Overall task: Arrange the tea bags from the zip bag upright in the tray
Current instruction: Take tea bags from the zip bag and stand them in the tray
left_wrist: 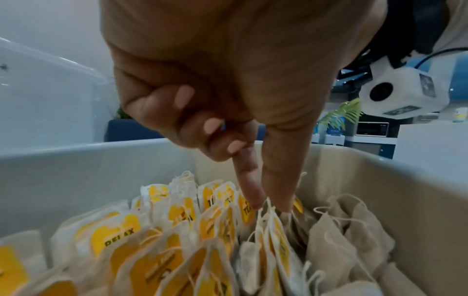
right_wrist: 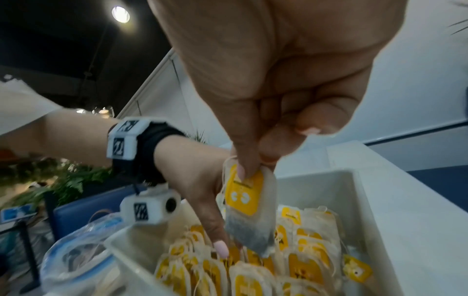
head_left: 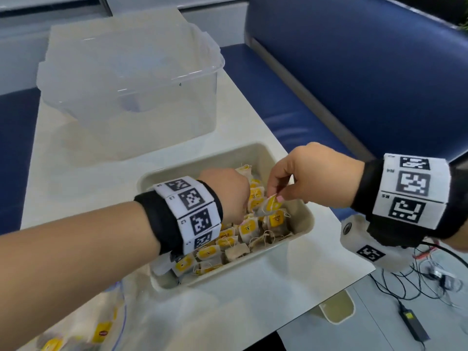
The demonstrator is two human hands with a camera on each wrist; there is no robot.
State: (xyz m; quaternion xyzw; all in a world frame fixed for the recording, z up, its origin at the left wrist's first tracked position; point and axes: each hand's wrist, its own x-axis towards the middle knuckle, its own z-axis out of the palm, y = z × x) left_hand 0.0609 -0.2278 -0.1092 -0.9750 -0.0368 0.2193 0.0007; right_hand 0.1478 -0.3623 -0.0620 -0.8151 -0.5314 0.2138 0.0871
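Note:
A beige tray (head_left: 253,260) near the table's front edge holds several tea bags (head_left: 249,229) with yellow tags, most standing in rows (left_wrist: 177,230). My right hand (head_left: 274,198) pinches one tea bag (right_wrist: 248,210) by its top and holds it hanging just above the rows. My left hand (left_wrist: 271,206) reaches down into the tray; its index fingertip and thumb tip straddle the top of a standing bag, the other fingers curled. The clear zip bag (head_left: 76,333), with more tea bags inside, lies at the front left.
A large clear plastic container (head_left: 131,79) stands on the white table behind the tray. A blue bench (head_left: 354,72) runs along the right. Cables and a power brick (head_left: 415,323) lie on the floor at lower right.

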